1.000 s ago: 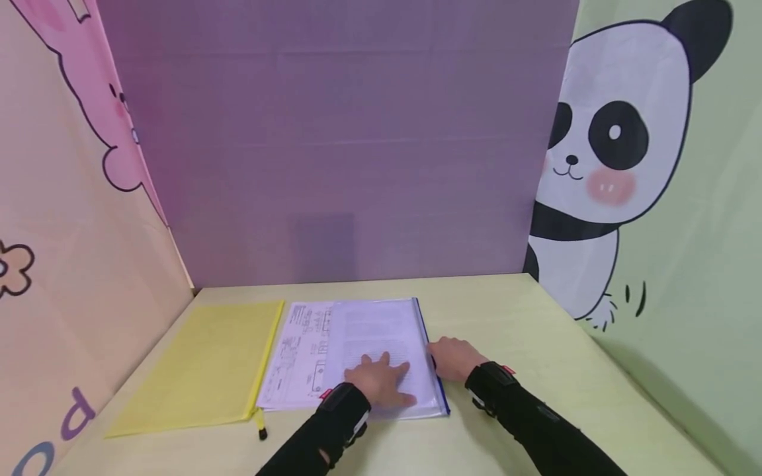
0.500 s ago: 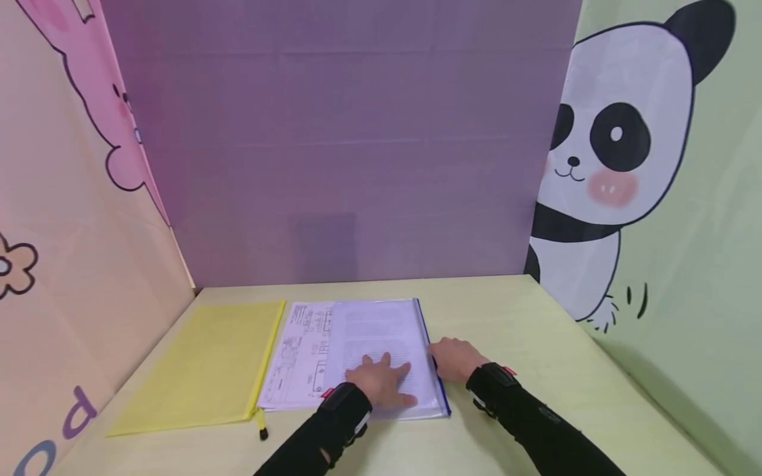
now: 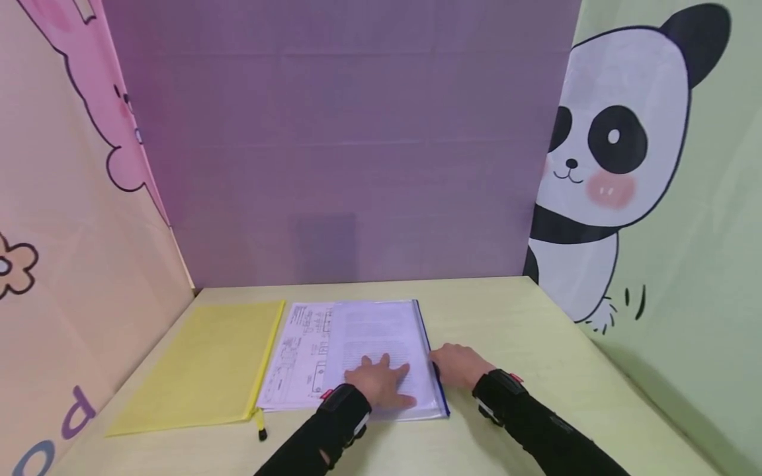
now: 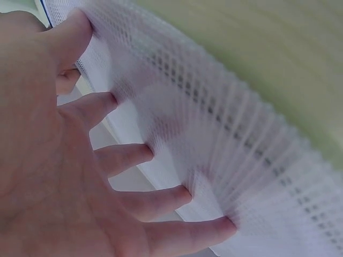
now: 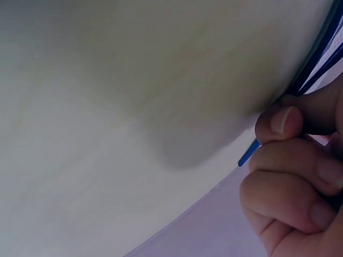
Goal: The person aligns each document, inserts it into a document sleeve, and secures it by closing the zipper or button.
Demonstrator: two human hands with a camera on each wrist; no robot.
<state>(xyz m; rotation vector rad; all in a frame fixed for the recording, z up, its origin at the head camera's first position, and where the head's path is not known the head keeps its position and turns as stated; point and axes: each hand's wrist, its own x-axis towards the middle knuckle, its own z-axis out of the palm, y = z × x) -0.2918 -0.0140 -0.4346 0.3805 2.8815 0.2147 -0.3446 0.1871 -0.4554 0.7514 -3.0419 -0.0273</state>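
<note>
A clear mesh pouch (image 3: 425,390) with a dark blue zip edge lies flat on the table, a printed sheet (image 3: 369,324) showing in it. My left hand (image 3: 381,382) rests on it with fingers spread; in the left wrist view those fingertips (image 4: 230,222) press the mesh. At the pouch's right edge, my right hand (image 3: 461,365) has its fingers curled. The right wrist view shows that hand (image 5: 295,171) pinching at the blue zip edge (image 5: 316,59). Left of the printed sheet is a page of line drawings (image 3: 292,370); whether it lies inside the pouch I cannot tell.
A yellow zip pouch (image 3: 196,370) lies to the left, its black-tipped yellow pull (image 3: 262,426) pointing toward me. The pale wooden table (image 3: 536,396) meets a purple backdrop (image 3: 357,165) behind. Side walls carry cartoon prints, among them a panda (image 3: 643,73).
My right hand has shifted slightly right and toward me along the pouch's edge. My left hand stays in place on the pouch.
</note>
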